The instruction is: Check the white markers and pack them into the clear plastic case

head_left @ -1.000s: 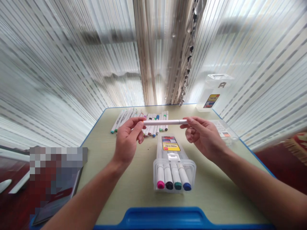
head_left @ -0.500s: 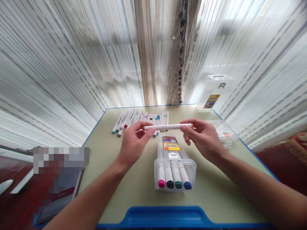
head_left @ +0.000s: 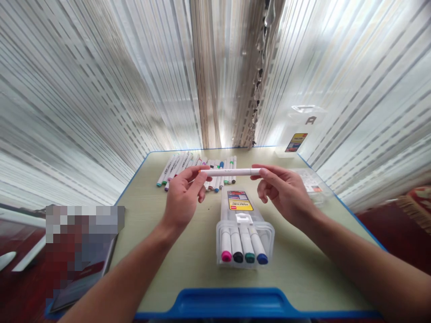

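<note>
Item: marker (head_left: pixel 230 172), right end lay hidden under right hand (head_left: pixel 286 195); case label (head_left: pixel 240 201) print was unreadably small; patch (head_left: pixel 84 233) was pixelated.

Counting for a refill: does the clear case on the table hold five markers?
No, the clear case holds four markers, capped pink, black, green and blue.

Clear tub (head_left: pixel 305 130), back rt of worktop (head_left: pixel 188 269): big grey letter "A" near top; below it a yellow/red sticker (head_left: pixel 296 141), print too small to read. Ctr, marker case (head_left: pixel 244 219): label (head_left: pixel 239 201) w/ yellow band, dark lettering upside down, not legible. Barrel of white marker (head_left: pixel 230 172): faint print, unreadable
</note>
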Tool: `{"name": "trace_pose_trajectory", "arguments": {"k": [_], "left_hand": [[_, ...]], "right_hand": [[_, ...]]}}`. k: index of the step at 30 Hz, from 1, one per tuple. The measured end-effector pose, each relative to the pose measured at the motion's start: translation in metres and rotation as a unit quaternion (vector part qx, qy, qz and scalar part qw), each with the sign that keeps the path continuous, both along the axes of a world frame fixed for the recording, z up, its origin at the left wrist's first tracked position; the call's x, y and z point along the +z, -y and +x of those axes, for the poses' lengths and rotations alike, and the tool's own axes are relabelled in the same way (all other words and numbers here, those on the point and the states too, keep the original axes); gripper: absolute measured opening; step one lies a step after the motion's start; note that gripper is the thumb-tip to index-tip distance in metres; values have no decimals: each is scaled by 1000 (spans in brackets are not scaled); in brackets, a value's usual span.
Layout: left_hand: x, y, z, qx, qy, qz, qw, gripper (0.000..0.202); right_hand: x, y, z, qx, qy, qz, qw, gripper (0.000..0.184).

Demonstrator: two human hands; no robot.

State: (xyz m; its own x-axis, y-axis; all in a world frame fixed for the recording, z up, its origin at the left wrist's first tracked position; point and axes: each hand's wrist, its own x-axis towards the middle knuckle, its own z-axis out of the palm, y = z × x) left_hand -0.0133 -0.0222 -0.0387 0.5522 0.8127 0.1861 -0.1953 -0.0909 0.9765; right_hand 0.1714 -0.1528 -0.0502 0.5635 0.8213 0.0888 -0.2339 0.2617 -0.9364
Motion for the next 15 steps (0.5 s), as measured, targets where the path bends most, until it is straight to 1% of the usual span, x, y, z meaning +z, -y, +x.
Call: {"name": "trace_pose_trajectory", "arguments": {"k": [8, 15], "left_hand": [[1, 0, 0, -1, 18, -28, 999, 24], [2, 1, -1, 4, 16, -17, 1000, 24]], "right_hand": [[5, 0, -1, -7, -27, -3, 1000, 24], [4, -1, 1, -19, -35, -12, 999, 24]]}}
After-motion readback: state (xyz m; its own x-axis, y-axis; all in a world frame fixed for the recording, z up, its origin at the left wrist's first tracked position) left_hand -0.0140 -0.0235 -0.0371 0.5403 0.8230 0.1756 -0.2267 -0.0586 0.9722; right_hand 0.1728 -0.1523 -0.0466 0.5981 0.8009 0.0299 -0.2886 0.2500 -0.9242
